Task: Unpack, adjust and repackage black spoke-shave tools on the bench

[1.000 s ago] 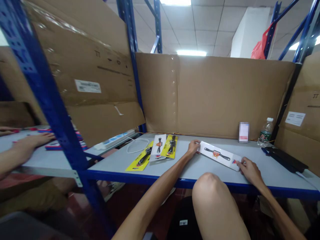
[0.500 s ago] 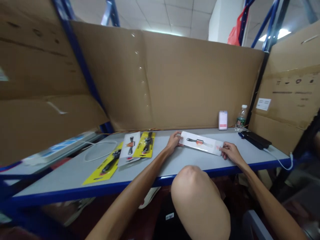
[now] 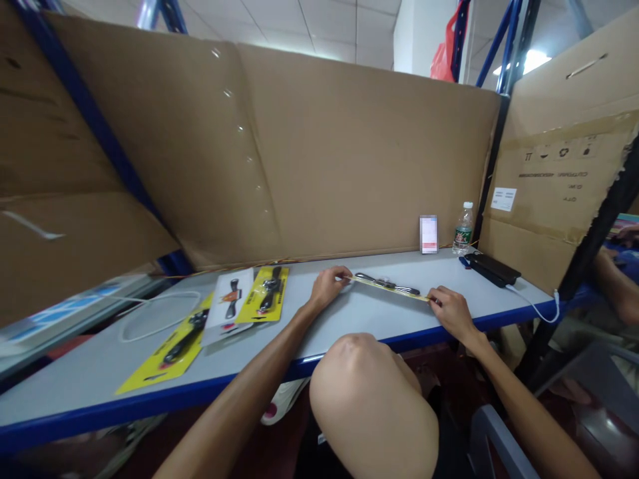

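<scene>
A long packaging card with a black tool on it (image 3: pixel 388 286) is held just above the grey shelf top (image 3: pixel 349 319), tipped almost edge-on to me. My left hand (image 3: pixel 327 287) pinches its left end and my right hand (image 3: pixel 448 310) pinches its right end. To the left lie a white card with a tool (image 3: pixel 228 301), a yellow card with a tool (image 3: pixel 264 301) and another yellow card (image 3: pixel 172 344) nearer the front edge. My bare knee (image 3: pixel 369 392) rises in front of the shelf.
A cardboard wall (image 3: pixel 324 153) backs the shelf. At the back right stand a water bottle (image 3: pixel 464 229), a small white box (image 3: pixel 428 234) and a black device (image 3: pixel 492 267) with a white cable. A white cord loop (image 3: pixel 152 311) lies at the left. Another person's arm (image 3: pixel 614 279) shows at far right.
The card lay flat with its white face up; both hands have now tipped it up so I see it nearly edge-on. My view has swung to the right.
</scene>
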Demonstrator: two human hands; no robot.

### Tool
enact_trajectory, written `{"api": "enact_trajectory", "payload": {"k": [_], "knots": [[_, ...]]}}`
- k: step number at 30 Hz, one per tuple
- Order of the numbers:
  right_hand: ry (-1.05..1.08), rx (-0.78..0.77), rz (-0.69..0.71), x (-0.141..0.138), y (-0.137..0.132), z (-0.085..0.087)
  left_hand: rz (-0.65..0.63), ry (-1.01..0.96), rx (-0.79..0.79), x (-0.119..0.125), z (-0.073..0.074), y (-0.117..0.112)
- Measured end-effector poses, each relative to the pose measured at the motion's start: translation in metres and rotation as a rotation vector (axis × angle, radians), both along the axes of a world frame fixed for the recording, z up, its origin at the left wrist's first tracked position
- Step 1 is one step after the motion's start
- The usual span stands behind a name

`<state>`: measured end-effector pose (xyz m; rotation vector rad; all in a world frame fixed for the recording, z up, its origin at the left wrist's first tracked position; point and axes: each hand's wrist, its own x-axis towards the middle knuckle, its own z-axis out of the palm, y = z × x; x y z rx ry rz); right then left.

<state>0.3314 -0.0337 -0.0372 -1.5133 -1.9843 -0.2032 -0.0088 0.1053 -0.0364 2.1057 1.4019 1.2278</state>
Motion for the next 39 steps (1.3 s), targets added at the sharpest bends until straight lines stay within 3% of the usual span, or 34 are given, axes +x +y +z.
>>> {"api": "enact_trajectory", "payload": {"k": [4, 12, 15, 21, 25, 28, 31, 34, 36, 39], "knots": [[-0.110, -0.024, -0.040, -0.002, -0.001, -0.001, 0.095, 0.345, 0.009, -0.002, 0.004, -0.005], [0.047, 0.013, -0.095, 0.003, 0.005, -0.006, 0.118, 0.437, 0.017, 0.001, 0.005, -0.009], [0.041, 0.037, -0.098, 0.003, 0.006, -0.009, 0.059, 0.408, 0.081, 0.007, 0.007, -0.013], [0.071, 0.029, -0.088, 0.002, 0.006, -0.008, -0.198, 0.517, 0.170, 0.023, 0.008, -0.026], [0.141, -0.005, -0.066, 0.003, 0.006, -0.008, -0.198, 0.613, 0.191, 0.031, 0.008, -0.030], [0.198, 0.002, -0.039, 0.002, 0.001, -0.008, -0.170, 0.589, 0.206, 0.034, 0.018, -0.041], [0.303, 0.056, 0.021, 0.001, -0.019, -0.006, -0.087, 0.291, 0.229, 0.030, 0.033, -0.080], [0.395, 0.078, 0.115, 0.002, -0.055, -0.001, -0.009, -0.094, 0.165, 0.016, 0.033, -0.155], [0.398, 0.024, 0.183, 0.006, -0.081, -0.003, 0.070, -0.171, 0.058, 0.004, 0.016, -0.215], [0.325, -0.148, 0.194, 0.019, -0.113, -0.029, 0.059, -0.046, -0.253, -0.009, -0.038, -0.288]]}}
